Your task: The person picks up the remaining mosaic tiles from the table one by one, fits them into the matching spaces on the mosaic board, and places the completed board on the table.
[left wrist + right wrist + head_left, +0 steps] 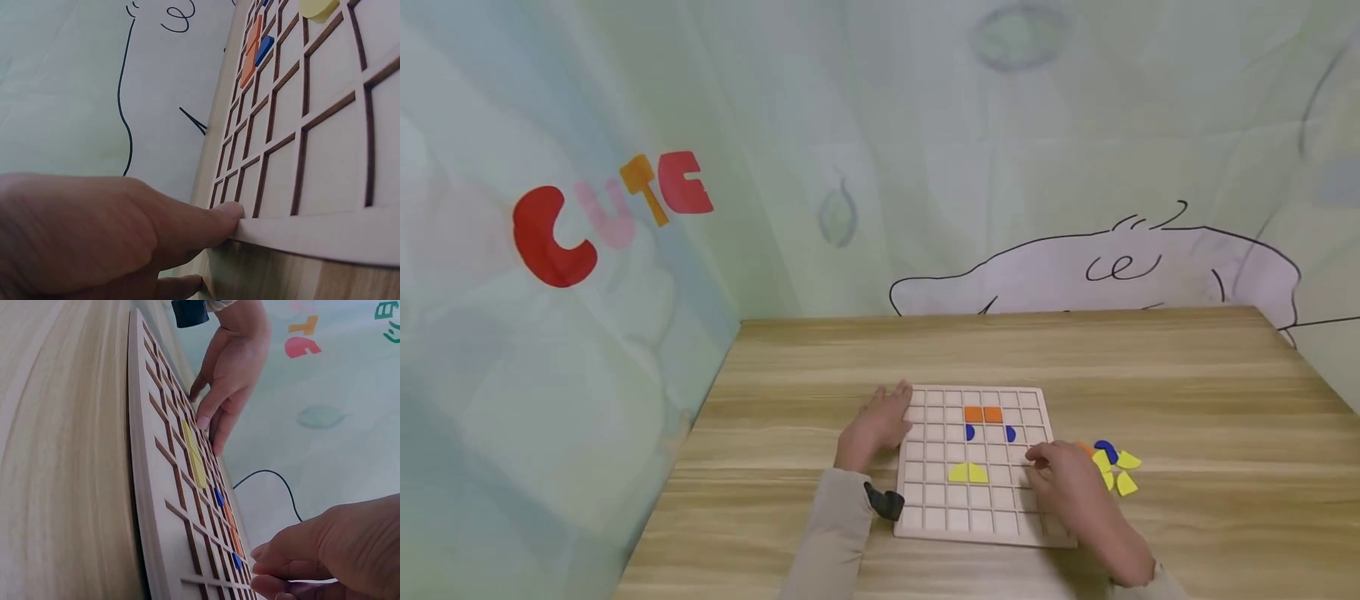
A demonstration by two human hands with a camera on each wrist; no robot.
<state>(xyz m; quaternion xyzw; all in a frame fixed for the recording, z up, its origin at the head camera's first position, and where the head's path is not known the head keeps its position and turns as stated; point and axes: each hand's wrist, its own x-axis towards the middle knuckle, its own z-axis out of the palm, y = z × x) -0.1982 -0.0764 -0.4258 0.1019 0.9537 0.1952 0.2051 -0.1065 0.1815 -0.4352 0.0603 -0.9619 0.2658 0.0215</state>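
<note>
A square wooden grid board (936,521) lies on the table. On it sit two orange squares (983,414), two dark blue half-round pieces (1011,434) and two yellow quarter-round pieces (967,473) that together form a half circle. My left hand (880,425) rests at the board's left edge; its thumb (228,215) touches the rim in the left wrist view. Over the board's right side is my right hand (1071,483), thumb and fingertips close together. The right wrist view shows the fingers (265,584) bent near the thumb; whether they pinch a piece is hidden.
Just right of the board lies a small pile of loose pieces: several yellow quarter-rounds (1126,483), a dark blue curved piece (1107,451) and an orange one (1086,448) partly hidden by my right hand. A printed cloth wall (790,167) stands behind the wooden table (790,367).
</note>
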